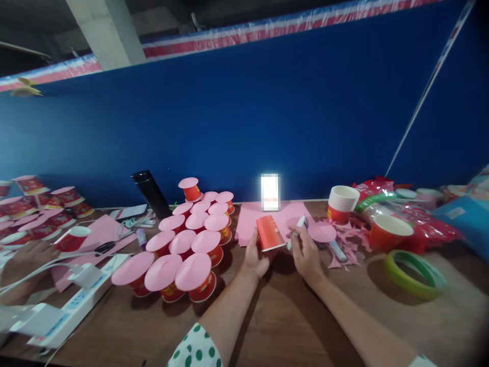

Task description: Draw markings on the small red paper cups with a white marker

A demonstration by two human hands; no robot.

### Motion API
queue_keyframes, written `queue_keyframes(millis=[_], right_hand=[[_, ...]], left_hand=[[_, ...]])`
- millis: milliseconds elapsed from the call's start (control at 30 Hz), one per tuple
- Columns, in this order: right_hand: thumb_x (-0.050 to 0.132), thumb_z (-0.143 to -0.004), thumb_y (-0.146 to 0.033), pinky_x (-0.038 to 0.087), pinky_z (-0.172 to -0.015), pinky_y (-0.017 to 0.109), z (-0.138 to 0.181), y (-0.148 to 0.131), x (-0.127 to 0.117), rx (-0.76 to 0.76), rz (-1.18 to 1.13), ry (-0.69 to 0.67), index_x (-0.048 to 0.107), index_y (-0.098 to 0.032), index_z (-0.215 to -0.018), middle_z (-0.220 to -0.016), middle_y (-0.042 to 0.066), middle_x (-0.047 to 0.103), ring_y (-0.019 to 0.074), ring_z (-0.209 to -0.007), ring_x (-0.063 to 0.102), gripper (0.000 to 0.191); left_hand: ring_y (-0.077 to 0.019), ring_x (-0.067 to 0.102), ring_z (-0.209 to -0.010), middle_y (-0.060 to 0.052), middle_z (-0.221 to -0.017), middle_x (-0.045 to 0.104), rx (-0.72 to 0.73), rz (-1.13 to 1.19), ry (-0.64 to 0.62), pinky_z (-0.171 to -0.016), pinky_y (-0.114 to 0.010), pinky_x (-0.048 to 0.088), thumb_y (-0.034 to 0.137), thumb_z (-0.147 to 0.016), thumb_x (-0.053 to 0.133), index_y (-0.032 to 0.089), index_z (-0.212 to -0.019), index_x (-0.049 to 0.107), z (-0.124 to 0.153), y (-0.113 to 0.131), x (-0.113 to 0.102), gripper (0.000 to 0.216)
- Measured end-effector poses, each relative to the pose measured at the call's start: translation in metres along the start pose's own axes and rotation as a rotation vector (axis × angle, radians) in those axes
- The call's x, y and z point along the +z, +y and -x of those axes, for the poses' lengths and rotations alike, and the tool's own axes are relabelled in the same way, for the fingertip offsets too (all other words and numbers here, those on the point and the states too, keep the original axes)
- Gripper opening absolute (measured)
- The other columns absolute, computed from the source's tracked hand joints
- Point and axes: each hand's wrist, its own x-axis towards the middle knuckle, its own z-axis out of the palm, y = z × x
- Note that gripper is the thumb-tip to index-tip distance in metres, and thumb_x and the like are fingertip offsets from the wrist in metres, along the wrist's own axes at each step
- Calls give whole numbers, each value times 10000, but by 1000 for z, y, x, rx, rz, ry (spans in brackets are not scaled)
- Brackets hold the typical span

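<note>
My left hand (pixel 257 257) is closed around a red paper cup (pixel 269 233), which lies tilted with its white rim toward me. Just to the right, my right hand (pixel 307 252) grips a slim white pen (pixel 301 221) beside the cup's rim; what kind of pen cannot be made out. Behind both hands lie pink paper sheets (pixel 248 216). A loose pink paper disc (pixel 322 232) sits right of my right hand, near a small light-coloured tube (pixel 338 252). To the left stand several red cups topped with pink discs (pixel 196 220).
Stacked paper cups (pixel 343 204), pink scraps (pixel 353 239), an upright cup (pixel 389 232) and green tape (pixel 414 275) occupy the right. A black bottle (pixel 152 193) and power strip (pixel 82 300) stand left. Another person's hand (pixel 28 265) is near a tilted cup (pixel 73 238) at far left.
</note>
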Motion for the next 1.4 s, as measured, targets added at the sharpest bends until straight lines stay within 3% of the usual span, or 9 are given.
queue_keyframes(millis=[267,400,500,667,933,1167,1400], right_hand=[[370,-934,-308,512,-727,312,2,2,-2,32,-11,9,544,-154,-1097,-934,97,667,182,-785,635,285],[311,-934,-255,507,-790,329,1,3,-4,-5,-3,58,530,-154,-1146,-1004,102,667,191,-882,630,321],[392,-898,-233,516,-773,316,1,2,-4,-30,24,59,539,-170,-1103,-1001,87,676,187,-868,641,260],[466,-886,-250,512,-706,283,1,-6,-5,-68,7,87,562,-198,-938,-898,59,654,172,-791,634,121],[402,-941,-291,498,-738,327,6,-12,-4,-51,-69,91,593,-179,-949,-925,86,626,183,-806,610,222],[415,-937,-289,517,-777,382,5,-9,-5,-170,-17,174,605,-178,-1074,-961,109,637,209,-846,611,259],[400,-941,-293,526,-802,410,6,-15,-6,-248,-8,175,593,-172,-1110,-971,123,649,220,-847,624,283]], left_hand=[[-199,646,-816,-99,-890,686,26,-67,-24,-829,-345,506,363,-839,561,101,-1007,622,2,-2,5,317],[-169,642,-750,-54,-831,676,118,-186,14,-816,-332,500,349,-795,629,135,-927,624,4,-7,2,252],[-166,641,-797,-31,-836,671,197,-284,-47,-832,-318,488,357,-764,668,158,-925,615,4,-11,-2,261],[-229,630,-927,-80,-932,682,92,-237,-91,-870,-361,473,428,-794,599,136,-960,621,-2,-12,-7,337],[-215,619,-975,-68,-992,676,166,-321,-225,-900,-353,452,273,-780,623,157,-1013,609,0,-11,-3,261],[-196,630,-945,-59,-1011,668,256,-415,-130,-850,-331,485,381,-734,696,189,-1073,583,0,-10,-5,406],[-219,623,-973,-90,-1032,667,232,-349,-141,-844,-354,497,500,-808,561,158,-1057,591,-2,-10,-3,424]])
